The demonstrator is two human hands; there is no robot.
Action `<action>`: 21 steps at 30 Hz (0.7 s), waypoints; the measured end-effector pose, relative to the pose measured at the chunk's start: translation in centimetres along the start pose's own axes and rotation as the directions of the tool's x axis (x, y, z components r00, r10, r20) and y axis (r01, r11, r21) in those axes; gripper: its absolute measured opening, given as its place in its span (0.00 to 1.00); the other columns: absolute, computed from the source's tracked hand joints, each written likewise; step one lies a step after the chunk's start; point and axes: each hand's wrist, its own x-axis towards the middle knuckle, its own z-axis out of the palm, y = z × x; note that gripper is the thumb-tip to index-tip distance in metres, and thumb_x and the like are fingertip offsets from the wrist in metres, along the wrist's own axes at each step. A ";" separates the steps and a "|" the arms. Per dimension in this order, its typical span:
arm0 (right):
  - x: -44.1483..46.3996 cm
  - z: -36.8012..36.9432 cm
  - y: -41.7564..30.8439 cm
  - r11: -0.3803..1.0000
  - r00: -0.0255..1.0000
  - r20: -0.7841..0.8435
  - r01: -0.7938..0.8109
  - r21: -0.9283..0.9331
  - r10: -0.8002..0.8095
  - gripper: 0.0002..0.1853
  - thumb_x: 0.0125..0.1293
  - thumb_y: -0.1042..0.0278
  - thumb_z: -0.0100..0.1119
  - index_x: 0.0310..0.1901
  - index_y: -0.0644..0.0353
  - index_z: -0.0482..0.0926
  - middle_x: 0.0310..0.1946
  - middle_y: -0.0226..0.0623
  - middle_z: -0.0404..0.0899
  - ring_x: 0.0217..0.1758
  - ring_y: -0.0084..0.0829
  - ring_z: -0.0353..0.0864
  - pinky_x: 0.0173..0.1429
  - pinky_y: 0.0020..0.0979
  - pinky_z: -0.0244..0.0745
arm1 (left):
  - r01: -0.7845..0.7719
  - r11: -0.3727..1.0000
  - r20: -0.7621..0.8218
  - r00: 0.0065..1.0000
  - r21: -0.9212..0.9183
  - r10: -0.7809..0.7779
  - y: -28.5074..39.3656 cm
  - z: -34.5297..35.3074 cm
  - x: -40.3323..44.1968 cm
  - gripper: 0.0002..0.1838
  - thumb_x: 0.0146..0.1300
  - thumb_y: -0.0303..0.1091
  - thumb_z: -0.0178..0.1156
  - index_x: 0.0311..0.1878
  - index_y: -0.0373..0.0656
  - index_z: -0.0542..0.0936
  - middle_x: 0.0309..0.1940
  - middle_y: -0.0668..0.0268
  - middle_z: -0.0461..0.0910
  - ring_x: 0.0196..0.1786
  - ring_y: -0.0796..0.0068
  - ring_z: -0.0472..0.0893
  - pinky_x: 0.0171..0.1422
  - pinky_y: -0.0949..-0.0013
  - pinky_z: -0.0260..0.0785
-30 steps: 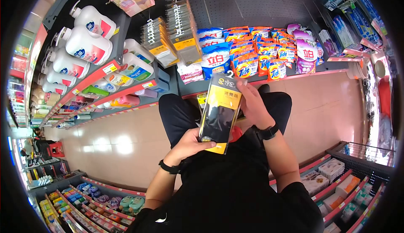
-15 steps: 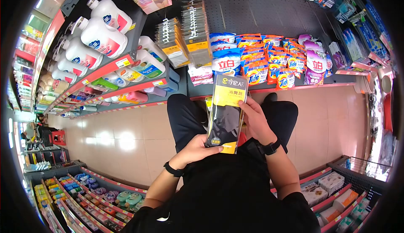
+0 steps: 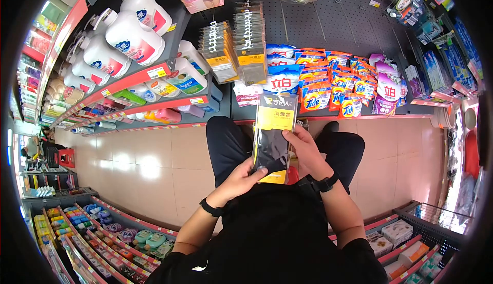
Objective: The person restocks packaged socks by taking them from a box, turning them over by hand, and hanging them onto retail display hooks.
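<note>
Head view: both hands [image 3: 275, 158] closed around packet [image 3: 273, 140] edges.

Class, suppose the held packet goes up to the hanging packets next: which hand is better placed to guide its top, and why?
Right, probably: the right hand grips the packet along its side, nearer the top; the left hand holds it near the bottom.

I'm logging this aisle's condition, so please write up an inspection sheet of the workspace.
Surface: grey shelf, red front edge, bearing detergent bags.
Job's things: yellow-and-black package, held in front of the shelf.
Clutter: detergent bags crowded together; hanging packs nearby.
Grippers: bare hands; left hand at the package's lower end, right hand at its right edge.
Cables: nothing seen.
Surroundings: pump bottles at picture left; tiled floor, with glare.
</note>
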 end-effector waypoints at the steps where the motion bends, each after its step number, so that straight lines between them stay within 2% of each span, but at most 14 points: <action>1: 0.5 0.0 0.1 0.998 1.000 0.017 0.010 -0.057 -0.009 0.18 0.77 0.67 0.57 0.65 0.62 0.76 0.56 0.29 0.81 0.59 0.21 0.77 0.65 0.28 0.70 | -0.034 0.998 -0.054 0.998 -0.061 0.031 -0.3 -0.1 0.3 0.22 0.74 0.24 0.57 0.69 0.38 0.69 0.56 0.71 0.78 0.56 0.85 0.75 0.62 0.75 0.68; 2: 1.0 0.1 0.2 0.998 1.000 0.019 0.009 -0.061 -0.008 0.18 0.77 0.67 0.57 0.65 0.62 0.76 0.56 0.29 0.81 0.59 0.21 0.77 0.65 0.28 0.70 | -0.037 0.997 -0.056 0.998 -0.064 0.034 -0.5 -0.2 0.4 0.22 0.74 0.24 0.57 0.69 0.38 0.69 0.56 0.71 0.78 0.56 0.85 0.75 0.62 0.75 0.68; 4: 2.1 0.7 0.0 0.985 0.999 0.036 0.032 -0.171 -0.027 0.16 0.77 0.70 0.55 0.63 0.62 0.75 0.55 0.29 0.82 0.58 0.20 0.79 0.64 0.26 0.72 | -0.075 0.993 -0.170 0.984 -0.087 0.059 0.4 -0.3 0.5 0.24 0.73 0.22 0.55 0.71 0.36 0.65 0.61 0.67 0.75 0.61 0.81 0.74 0.67 0.73 0.67; 5: 2.6 1.1 -0.3 0.984 0.999 0.037 0.033 -0.174 -0.027 0.16 0.77 0.70 0.55 0.63 0.62 0.75 0.55 0.29 0.82 0.58 0.20 0.79 0.64 0.26 0.72 | -0.057 0.998 -0.199 0.979 -0.023 0.051 0.3 -0.8 0.7 0.29 0.72 0.19 0.54 0.75 0.36 0.61 0.63 0.63 0.74 0.65 0.78 0.73 0.70 0.72 0.65; 6: 3.1 1.6 -0.6 0.975 0.998 0.045 0.051 -0.216 -0.042 0.17 0.77 0.71 0.55 0.64 0.63 0.74 0.56 0.30 0.82 0.58 0.20 0.79 0.64 0.26 0.72 | -0.060 0.998 -0.199 0.978 -0.024 0.054 0.4 -0.9 1.1 0.29 0.72 0.19 0.54 0.75 0.36 0.61 0.63 0.63 0.74 0.65 0.78 0.73 0.70 0.72 0.65; 8: 4.5 2.2 -0.8 0.964 0.997 0.053 0.068 -0.259 -0.056 0.17 0.77 0.72 0.55 0.64 0.63 0.74 0.56 0.31 0.82 0.59 0.21 0.79 0.64 0.26 0.72 | -0.249 0.968 -0.301 0.927 -0.045 0.224 0.8 -0.9 1.9 0.36 0.71 0.17 0.54 0.79 0.37 0.52 0.63 0.61 0.74 0.65 0.76 0.74 0.70 0.72 0.65; 9: 5.5 2.5 -0.8 0.964 0.995 0.057 0.097 -0.248 -0.086 0.18 0.76 0.72 0.55 0.65 0.64 0.73 0.57 0.32 0.81 0.59 0.21 0.79 0.64 0.27 0.72 | -0.227 0.974 -0.319 0.925 -0.024 0.207 1.0 -1.4 2.2 0.41 0.70 0.15 0.55 0.82 0.42 0.49 0.69 0.61 0.68 0.67 0.75 0.71 0.66 0.71 0.68; 10: 6.4 2.9 -0.9 0.963 0.992 0.061 0.126 -0.237 -0.114 0.19 0.76 0.72 0.55 0.66 0.64 0.72 0.58 0.32 0.81 0.60 0.21 0.79 0.65 0.27 0.72 | -0.275 0.961 -0.333 0.908 -0.014 0.254 1.3 -1.6 2.7 0.43 0.70 0.16 0.54 0.83 0.44 0.46 0.69 0.60 0.68 0.66 0.75 0.71 0.66 0.70 0.68; 12: 8.1 3.5 -1.4 0.970 0.992 0.063 0.121 -0.212 -0.110 0.20 0.75 0.74 0.55 0.66 0.66 0.70 0.58 0.34 0.81 0.60 0.21 0.79 0.65 0.28 0.72 | -0.270 0.959 -0.341 0.896 0.086 0.283 2.4 -2.4 3.5 0.43 0.71 0.17 0.54 0.83 0.42 0.42 0.61 0.59 0.76 0.61 0.74 0.77 0.68 0.71 0.67; 14: 10.1 3.8 -1.8 0.957 0.982 0.094 0.181 -0.228 -0.163 0.21 0.74 0.74 0.56 0.66 0.66 0.70 0.59 0.34 0.81 0.60 0.22 0.79 0.65 0.28 0.71 | -0.237 0.966 -0.334 0.907 0.101 0.257 3.5 -3.2 4.4 0.42 0.70 0.16 0.54 0.83 0.42 0.45 0.65 0.57 0.73 0.66 0.73 0.74 0.71 0.71 0.64; 16: 11.7 4.1 -2.5 0.947 0.987 0.089 0.156 -0.280 -0.136 0.21 0.74 0.74 0.55 0.66 0.66 0.70 0.59 0.35 0.81 0.61 0.23 0.79 0.66 0.28 0.70 | -0.353 0.885 -0.334 0.830 0.303 0.446 3.8 -3.9 5.7 0.40 0.70 0.16 0.53 0.82 0.41 0.49 0.71 0.56 0.68 0.72 0.70 0.68 0.75 0.70 0.59; 17: 12.4 4.4 -2.8 0.951 0.985 0.091 0.163 -0.262 -0.144 0.21 0.74 0.74 0.55 0.66 0.66 0.70 0.59 0.35 0.81 0.61 0.23 0.79 0.66 0.28 0.70 | -0.350 0.883 -0.318 0.837 0.311 0.444 4.2 -4.4 6.1 0.36 0.70 0.17 0.53 0.80 0.40 0.55 0.75 0.56 0.63 0.76 0.69 0.62 0.78 0.69 0.54; 20: 14.3 4.6 -3.4 0.955 0.987 0.086 0.152 -0.254 -0.134 0.21 0.74 0.74 0.55 0.66 0.66 0.71 0.60 0.35 0.80 0.62 0.23 0.78 0.67 0.28 0.69 | -0.279 0.933 -0.332 0.878 0.227 0.344 4.8 -5.5 7.1 0.34 0.71 0.19 0.53 0.79 0.41 0.58 0.74 0.56 0.64 0.76 0.69 0.63 0.78 0.68 0.54; 21: 14.7 4.8 -3.6 0.956 0.988 0.073 0.150 -0.251 -0.136 0.20 0.74 0.74 0.55 0.66 0.66 0.71 0.60 0.35 0.80 0.62 0.23 0.78 0.67 0.28 0.69 | -0.311 0.895 -0.324 0.851 0.321 0.412 5.0 -5.7 7.5 0.33 0.72 0.20 0.53 0.79 0.41 0.60 0.74 0.56 0.65 0.77 0.68 0.62 0.79 0.67 0.54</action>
